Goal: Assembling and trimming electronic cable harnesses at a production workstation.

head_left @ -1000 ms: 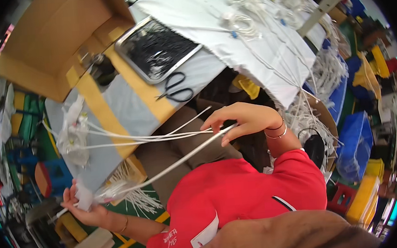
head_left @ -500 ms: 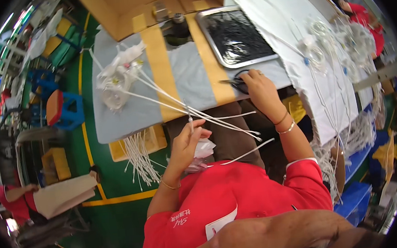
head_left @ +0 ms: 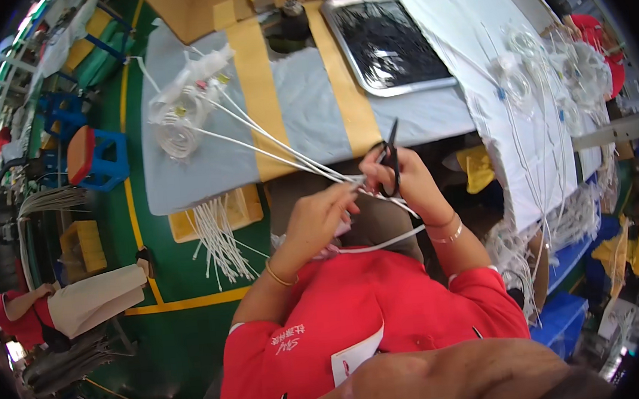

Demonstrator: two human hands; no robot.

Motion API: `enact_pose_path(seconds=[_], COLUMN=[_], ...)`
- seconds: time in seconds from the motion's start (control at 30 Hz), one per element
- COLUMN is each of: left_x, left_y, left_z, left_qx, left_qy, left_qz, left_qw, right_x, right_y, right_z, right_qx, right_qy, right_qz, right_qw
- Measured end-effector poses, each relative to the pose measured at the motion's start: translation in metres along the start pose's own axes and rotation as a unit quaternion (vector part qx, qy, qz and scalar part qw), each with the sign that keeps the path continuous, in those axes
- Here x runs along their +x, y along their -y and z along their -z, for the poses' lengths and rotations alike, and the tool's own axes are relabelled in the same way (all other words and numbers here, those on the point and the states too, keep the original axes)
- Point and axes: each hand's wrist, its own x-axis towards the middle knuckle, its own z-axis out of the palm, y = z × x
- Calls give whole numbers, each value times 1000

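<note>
Nearest was the person's red short-sleeved fabric shirt (head_left: 387, 292), and just past it a single slender white cable (head_left: 383, 245) curved below the hands. The left hand (head_left: 317, 218) had its fingers bent and drawn together at several long thin white cables (head_left: 319, 169); whether its fingertips were pinched on them could not be told. The right hand (head_left: 400, 178) met it at the same spot, gripping a pair of black-handled scissors (head_left: 390, 168) around the loops, blades pointing up and away from the body, while its fingertips rested at the white cables. Those cables stretched leftward from the hands, over the edge of the grey-covered table (head_left: 205, 178), to clear plastic bags with coiled white cable (head_left: 180, 139) on its left part. Below that edge, a yellow rectangular plastic bin (head_left: 243, 205) stood with a loose bundle of white cable ends (head_left: 218, 245) hanging over its side. Across the table ran two strips of yellow tape (head_left: 250, 77), and beside the right strip lay a shallow silver metal tray (head_left: 416, 88) full of small black pieces. At the far edge stood an open brown cardboard box (head_left: 192, 14). Off to the left on the green floor (head_left: 167, 264) was a blue plastic stool with a red seat (head_left: 98, 157)
</note>
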Motion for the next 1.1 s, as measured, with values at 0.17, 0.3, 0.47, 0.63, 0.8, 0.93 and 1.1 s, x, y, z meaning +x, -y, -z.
enact_pose_path(seconds=[0.17, 0.3, 0.47, 0.63, 0.8, 0.93, 1.1], left_x=[-4, -6, -3, -3, -2, 0, 2], left_y=[8, 2, -3, -9, -10, -3, -1], left_z=[-3, -9, -16, -21, -14, -3, -2], left_qx=[-61, -55, 47, 77, -28, -144, -140], left_qy=[-39, -63, -84, -104, -16, 59, 76], left_qz=[6, 30, -34, -113, -28, 52, 77], left_qw=[997, 996, 995, 985, 999, 986, 984], right_x=[-1, -13, -27, -17, -13, -14, -16], right_y=[-25, -24, -2, -10, -12, -19, -25], right_z=[7, -1, -6, -1, 3, -1, -10], right_qx=[95, 34, -236, -97, 112, 176, 1], right_qy=[-4, -62, -97, -70, -9, 7, -63], right_qz=[-78, -11, 71, 54, -75, -106, 16], right_qw=[992, 997, 964, 991, 991, 979, 998])
